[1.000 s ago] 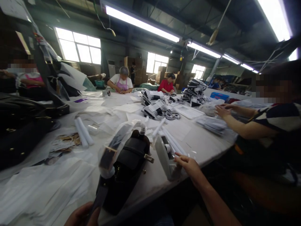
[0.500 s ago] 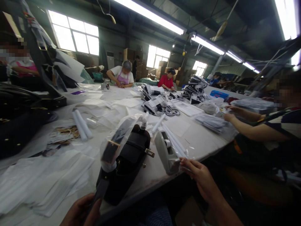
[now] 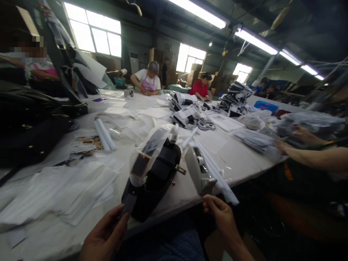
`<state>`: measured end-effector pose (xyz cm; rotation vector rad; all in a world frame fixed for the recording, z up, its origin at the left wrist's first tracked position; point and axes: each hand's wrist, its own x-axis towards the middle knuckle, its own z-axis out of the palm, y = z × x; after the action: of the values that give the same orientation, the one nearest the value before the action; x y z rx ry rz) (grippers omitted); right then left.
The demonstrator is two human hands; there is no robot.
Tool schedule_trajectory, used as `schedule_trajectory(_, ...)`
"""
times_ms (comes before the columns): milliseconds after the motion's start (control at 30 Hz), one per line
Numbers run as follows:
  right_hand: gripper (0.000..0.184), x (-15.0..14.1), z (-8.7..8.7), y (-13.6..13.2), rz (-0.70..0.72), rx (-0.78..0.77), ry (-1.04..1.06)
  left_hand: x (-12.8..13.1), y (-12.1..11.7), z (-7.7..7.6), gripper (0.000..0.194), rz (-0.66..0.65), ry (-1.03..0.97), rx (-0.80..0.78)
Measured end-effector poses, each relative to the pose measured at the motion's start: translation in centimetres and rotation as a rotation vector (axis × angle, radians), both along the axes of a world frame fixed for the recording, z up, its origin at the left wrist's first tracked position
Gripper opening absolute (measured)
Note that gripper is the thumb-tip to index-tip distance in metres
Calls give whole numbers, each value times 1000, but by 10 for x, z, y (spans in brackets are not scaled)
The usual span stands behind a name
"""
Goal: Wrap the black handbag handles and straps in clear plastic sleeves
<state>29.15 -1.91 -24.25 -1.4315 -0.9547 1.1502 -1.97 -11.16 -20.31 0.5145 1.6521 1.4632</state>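
A black handbag (image 3: 159, 181) with a gold-coloured clasp stands near the front edge of the table. Clear plastic wrap (image 3: 154, 141) covers part of its strap and buckle. My left hand (image 3: 106, 232) is closed on the strap (image 3: 128, 206) below the wrapped buckle, fingers and thumb pressed together. To the bag's right stands a grey tape dispenser (image 3: 194, 170) with a roll in it. My right hand (image 3: 221, 217) is just below the dispenser's near end, thumb and forefinger pinched. What lies between those fingertips is too small to make out.
White rolled sheets (image 3: 214, 172) lie behind the dispenser. Loose white sheets (image 3: 54, 192) cover the table's left side, near black bags (image 3: 24, 127). Wrapped goods are piled (image 3: 187, 108) further back. At right, a co-worker's arms (image 3: 307, 154) reach over plastic-packed items (image 3: 255, 139).
My right hand has moved slightly down and left, from the dispenser's cutting end to below it. My left hand keeps its hold on the strap. The view has shifted.
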Motion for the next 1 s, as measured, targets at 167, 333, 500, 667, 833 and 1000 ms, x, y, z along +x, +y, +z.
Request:
schedule_trajectory(167,30,-69,32,-30,540,82,-76,0,0,1,52,-60,23,75)
schedule_trajectory(333,30,-149,65,-33,829,141,69,-4,1,-5,39,-98,100,143)
schedule_trajectory(500,37,-192,70,-27,741,133,-120,-4,-4,-3,29,-134,130,188)
schedule_trajectory(667,43,-195,76,-25,696,160,-382,-8,-7,2,24,-170,110,240)
schedule_trajectory(833,35,-185,73,-21,818,75,-253,-12,-7,10,33,-208,-148,197)
schedule_trajectory(1000,29,-180,58,-22,862,-30,30,-12,-10,17,35,-257,-314,163)
